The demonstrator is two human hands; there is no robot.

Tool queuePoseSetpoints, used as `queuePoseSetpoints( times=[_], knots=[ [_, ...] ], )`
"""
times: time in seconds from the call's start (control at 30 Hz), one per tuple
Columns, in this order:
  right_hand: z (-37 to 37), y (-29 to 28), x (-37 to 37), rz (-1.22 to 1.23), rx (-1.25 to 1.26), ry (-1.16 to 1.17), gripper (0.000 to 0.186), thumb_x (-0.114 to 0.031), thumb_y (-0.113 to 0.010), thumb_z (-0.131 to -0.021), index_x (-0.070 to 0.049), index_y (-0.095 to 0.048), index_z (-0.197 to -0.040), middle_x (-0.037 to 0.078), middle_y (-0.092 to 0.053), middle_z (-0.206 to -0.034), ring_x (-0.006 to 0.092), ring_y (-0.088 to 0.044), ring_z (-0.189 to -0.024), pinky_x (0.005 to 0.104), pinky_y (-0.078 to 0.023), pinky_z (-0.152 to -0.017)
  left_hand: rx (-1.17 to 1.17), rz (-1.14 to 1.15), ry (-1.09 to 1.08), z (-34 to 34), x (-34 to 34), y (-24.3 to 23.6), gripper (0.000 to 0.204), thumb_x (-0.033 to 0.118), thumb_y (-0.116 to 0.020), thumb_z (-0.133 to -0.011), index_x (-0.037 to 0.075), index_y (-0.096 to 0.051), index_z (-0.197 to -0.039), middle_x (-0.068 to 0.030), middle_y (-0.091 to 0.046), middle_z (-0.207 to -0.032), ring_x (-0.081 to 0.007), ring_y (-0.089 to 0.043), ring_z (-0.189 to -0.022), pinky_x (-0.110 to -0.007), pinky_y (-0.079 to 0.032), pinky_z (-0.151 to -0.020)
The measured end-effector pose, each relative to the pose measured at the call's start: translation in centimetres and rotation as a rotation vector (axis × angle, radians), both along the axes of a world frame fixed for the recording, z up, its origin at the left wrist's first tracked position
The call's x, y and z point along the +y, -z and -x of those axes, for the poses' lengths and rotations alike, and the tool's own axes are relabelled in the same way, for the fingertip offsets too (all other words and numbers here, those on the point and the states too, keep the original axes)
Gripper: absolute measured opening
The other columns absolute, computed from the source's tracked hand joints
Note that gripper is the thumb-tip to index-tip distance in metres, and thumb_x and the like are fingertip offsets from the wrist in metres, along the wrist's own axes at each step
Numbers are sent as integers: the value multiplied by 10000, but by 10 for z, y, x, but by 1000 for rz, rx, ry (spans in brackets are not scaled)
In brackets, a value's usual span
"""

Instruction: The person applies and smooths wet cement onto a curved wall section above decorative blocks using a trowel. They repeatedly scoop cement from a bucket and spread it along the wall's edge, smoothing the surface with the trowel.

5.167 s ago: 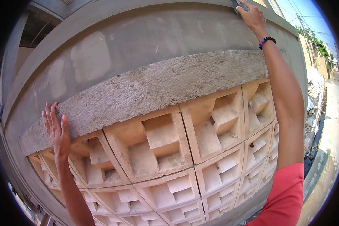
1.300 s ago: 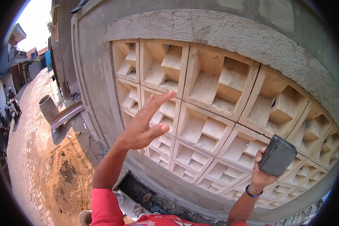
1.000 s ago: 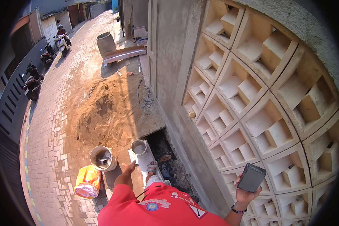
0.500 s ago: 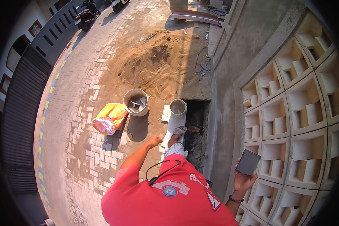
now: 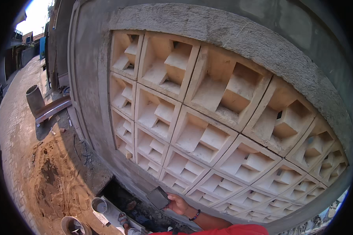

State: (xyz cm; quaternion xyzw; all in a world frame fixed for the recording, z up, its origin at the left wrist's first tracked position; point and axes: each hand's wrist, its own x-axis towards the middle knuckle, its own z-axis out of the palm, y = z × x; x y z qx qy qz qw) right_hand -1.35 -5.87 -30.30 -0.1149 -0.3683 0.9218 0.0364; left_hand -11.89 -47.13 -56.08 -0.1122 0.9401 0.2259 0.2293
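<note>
My right hand (image 5: 179,203) is closed around one edge of a flat, dark grey rectangular block (image 5: 157,197). Its material is not clear. The block is held out in front of the lower part of a wall panel of cream-coloured ventilation blocks (image 5: 184,102), apart from it as far as I can tell. Rough grey mortar (image 5: 223,29) frames the panel along its top. My left hand is out of the picture.
Below me lies an open trench (image 5: 123,194) along the wall's foot. A small bucket (image 5: 100,206) stands beside it, near my sandalled foot (image 5: 124,220). Another bucket (image 5: 66,226) is at the lower edge. A sand heap (image 5: 51,176) spreads at the left.
My view has swung right and up from the ground to the wall panel. The left hand and the orange sack have left the picture. The dark block stays in my right hand.
</note>
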Motion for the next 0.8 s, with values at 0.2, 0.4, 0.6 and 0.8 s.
queuePoseSetpoints(
  times=[0.2,0.4,0.6,0.8],
  knots=[
    [7,-32,23,-58,155,109,473,-233,-504,-920,31,-429,-1306,116,-591,-1120,211,-588,-952,370,-487,-801,181,-83,199,131,115,-93,329,250,-562,-891,-22,-657,-1049,-215,-665,-978,-295,-658,-814,-428,-512,-740],
    [-8,-30,27,-56,141,98,485,-249,-508,-919,30,-425,-1307,128,-595,-1113,216,-588,-955,361,-492,-794,190,-107,215,144,139,-107,305,232,-579,-882,-19,-657,-1035,-198,-668,-949,-284,-652,-795,-424,-514,-721],
    [-21,8,8,-56,52,85,445,-266,-503,-925,20,-466,-1264,113,-602,-1102,205,-589,-922,346,-494,-767,187,-113,169,138,116,-97,282,214,-595,-872,-17,-657,-1021,-181,-672,-921,-274,-646,-776,-419,-517,-702],
    [-35,2,12,-165,-38,85,439,-261,-497,-920,11,-478,-1264,107,-616,-1094,201,-596,-915,355,-496,-750,95,-113,67,83,49,-40,260,196,-611,-862,-15,-657,-1007,-164,-675,-892,-264,-640,-757,-414,-519,-683]
  ],
)
